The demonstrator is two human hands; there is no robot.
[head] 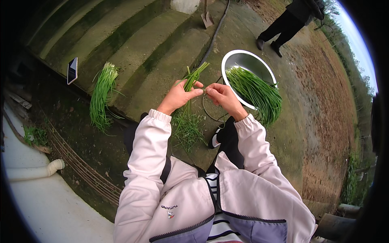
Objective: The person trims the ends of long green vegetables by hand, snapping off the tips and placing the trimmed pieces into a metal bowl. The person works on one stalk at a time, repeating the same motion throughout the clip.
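My left hand (177, 96) grips a small bunch of garlic chives (191, 79) by the stalks, pale ends pointing up and away from me. Close beside its thumb tip, my right hand (221, 94) pinches thumb and fingers on a thin scrap, too small to tell exactly. Below my hands lies a loose pile of green trimmings (189, 129) on the ground. Right of my right hand, a metal basin (258, 62) with a pale rim holds a large heap of chives (253, 91) that hangs over its near edge. Another bundle of chives (104, 94) rests at the left on a concrete step.
A smartphone (72, 71) lies at the left edge of the concrete steps (146, 45). A dark hose (217, 33) runs past a shovel (207, 19). Another person (284, 27) stands beyond the basin. Metal rods (82, 165) and a white pipe (36, 170) are at lower left.
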